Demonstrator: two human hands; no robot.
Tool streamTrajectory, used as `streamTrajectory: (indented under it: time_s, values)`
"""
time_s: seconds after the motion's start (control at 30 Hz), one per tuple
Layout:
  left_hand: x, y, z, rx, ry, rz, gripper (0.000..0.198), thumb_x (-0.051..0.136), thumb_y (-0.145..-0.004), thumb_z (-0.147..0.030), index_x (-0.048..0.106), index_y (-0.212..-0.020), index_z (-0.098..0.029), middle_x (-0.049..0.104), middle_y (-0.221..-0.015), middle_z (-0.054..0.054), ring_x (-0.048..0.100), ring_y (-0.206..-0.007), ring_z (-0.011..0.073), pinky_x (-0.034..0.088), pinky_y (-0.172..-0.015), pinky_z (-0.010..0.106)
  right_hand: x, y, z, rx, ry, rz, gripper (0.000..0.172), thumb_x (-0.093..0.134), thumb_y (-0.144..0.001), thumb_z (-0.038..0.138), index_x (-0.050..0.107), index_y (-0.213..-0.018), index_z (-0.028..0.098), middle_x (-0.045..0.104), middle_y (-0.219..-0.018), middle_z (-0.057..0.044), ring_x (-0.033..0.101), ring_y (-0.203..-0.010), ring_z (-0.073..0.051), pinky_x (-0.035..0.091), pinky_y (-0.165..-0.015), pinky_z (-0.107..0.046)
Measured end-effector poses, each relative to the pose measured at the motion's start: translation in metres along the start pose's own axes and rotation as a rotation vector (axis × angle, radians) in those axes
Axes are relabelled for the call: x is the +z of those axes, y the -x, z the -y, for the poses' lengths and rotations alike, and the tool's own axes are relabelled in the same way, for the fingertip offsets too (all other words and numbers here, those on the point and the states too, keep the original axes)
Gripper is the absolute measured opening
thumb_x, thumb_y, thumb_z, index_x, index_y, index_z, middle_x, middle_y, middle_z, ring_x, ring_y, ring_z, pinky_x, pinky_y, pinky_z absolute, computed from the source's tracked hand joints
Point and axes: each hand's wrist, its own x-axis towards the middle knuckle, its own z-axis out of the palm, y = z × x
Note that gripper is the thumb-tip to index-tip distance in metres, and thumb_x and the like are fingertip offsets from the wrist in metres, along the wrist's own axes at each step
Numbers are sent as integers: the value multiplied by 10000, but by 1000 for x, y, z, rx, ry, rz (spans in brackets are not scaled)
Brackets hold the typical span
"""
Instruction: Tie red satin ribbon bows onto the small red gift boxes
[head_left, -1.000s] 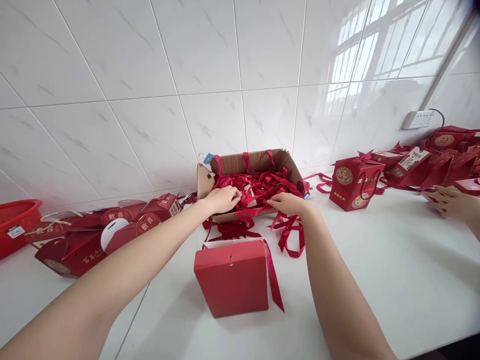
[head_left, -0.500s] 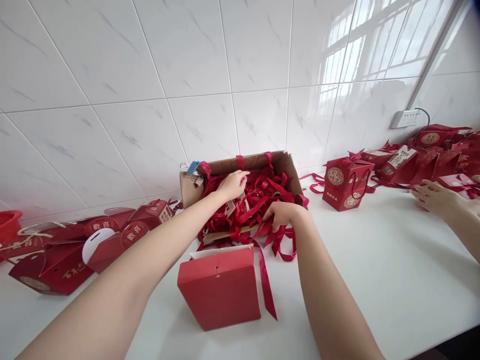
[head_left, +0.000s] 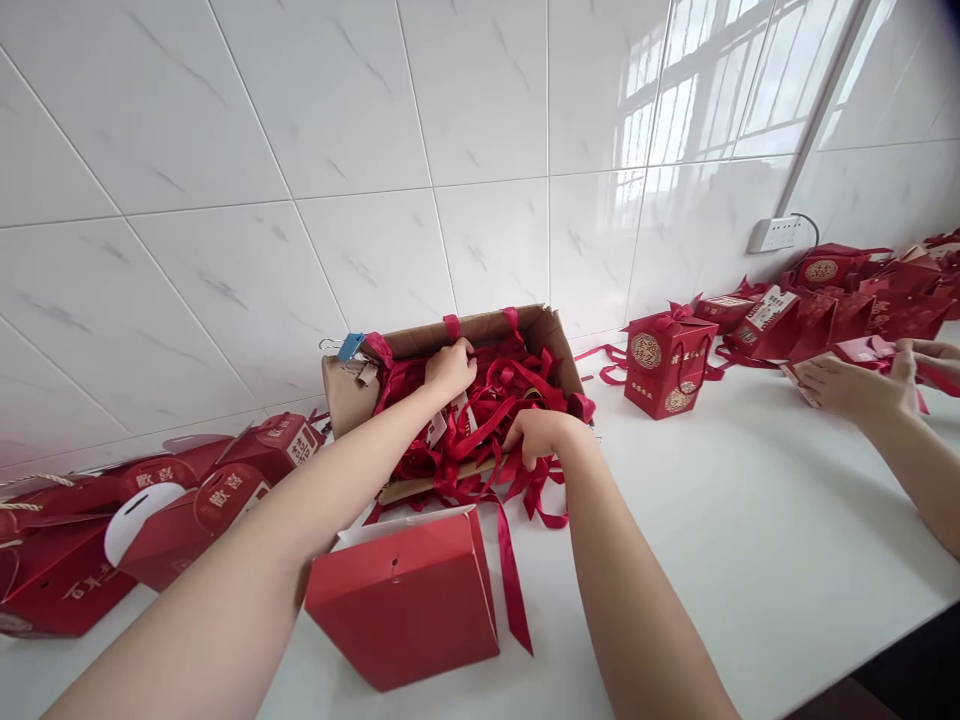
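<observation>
A cardboard box (head_left: 346, 398) filled with tangled red ribbons (head_left: 517, 380) stands against the wall. My left hand (head_left: 451, 370) is inside it, fingers curled and pinching among the ribbons; its fingertips are partly hidden. At the box's front right edge, my right hand (head_left: 553, 436) bends down with thumb and fingers closed on ribbon that hangs over the rim. Some white paper tags lie in the tangle. In front of the box, nearest me, a plain red carton (head_left: 405, 600) rests on the table, a loose ribbon end trailing along its right side.
Folded red gift boxes (head_left: 169, 530) crowd the left. To the right stands a finished red gift box (head_left: 667, 365) with a bow, and more boxes (head_left: 832, 310) line the wall. Another person's hands (head_left: 862, 385) hold a box at far right. A blue binder clip (head_left: 350, 347) grips the carton's corner.
My left hand's fingers have curled in from a stretched position. My right hand stays at the box's front edge. The view has turned slightly right; the other person's hands have brought a box closer.
</observation>
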Motion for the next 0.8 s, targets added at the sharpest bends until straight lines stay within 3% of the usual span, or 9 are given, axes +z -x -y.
streamTrajectory:
  time_s: [0.13,0.3,0.47,0.53,0.73,0.8]
  values:
    - [1,2,8,5,7,-24,260,476,-831,-249,590,-1064,-219,693,-944,79,644,-869,255,501,-736,349,0,-2,0,2,0,-10,476,632,-528,-34,746,-852,295,722,-958,-10,658,-745,-150,448,-620,-222]
    - [3,2,13,40,35,-52,199,482,-832,-239,642,-949,-238,686,-838,60,640,-806,249,487,-721,345,0,-5,0,-4,14,-1,534,621,-513,-48,745,-919,276,721,-970,-21,645,-746,-184,483,-626,-256]
    - [3,15,14,155,119,-129,165,466,-832,-204,625,-871,-218,620,-1053,75,579,-1002,249,467,-813,341,1,-2,-1,-19,19,-14,508,581,-568,-34,736,-897,320,708,-1024,5,647,-835,-144,447,-680,-221]
    - [3,20,15,193,173,-154,120,492,-804,-192,606,-841,-205,610,-1045,80,552,-1041,251,459,-838,340,1,-3,-2,-18,28,-3,526,588,-550,-33,736,-910,320,710,-1012,4,648,-817,-154,454,-652,-221]
    - [1,29,18,166,437,-202,52,527,-742,-177,566,-708,-183,646,-747,28,598,-717,170,474,-724,289,0,-11,-3,-21,50,9,587,597,-534,-20,719,-1009,303,709,-976,-5,635,-767,-183,476,-590,-247]
    - [-5,33,19,115,539,-245,56,518,-744,-186,561,-708,-176,650,-732,28,604,-701,160,476,-702,278,0,-12,-3,-23,59,4,592,588,-541,-9,714,-1028,303,705,-971,-7,630,-759,-183,467,-582,-247]
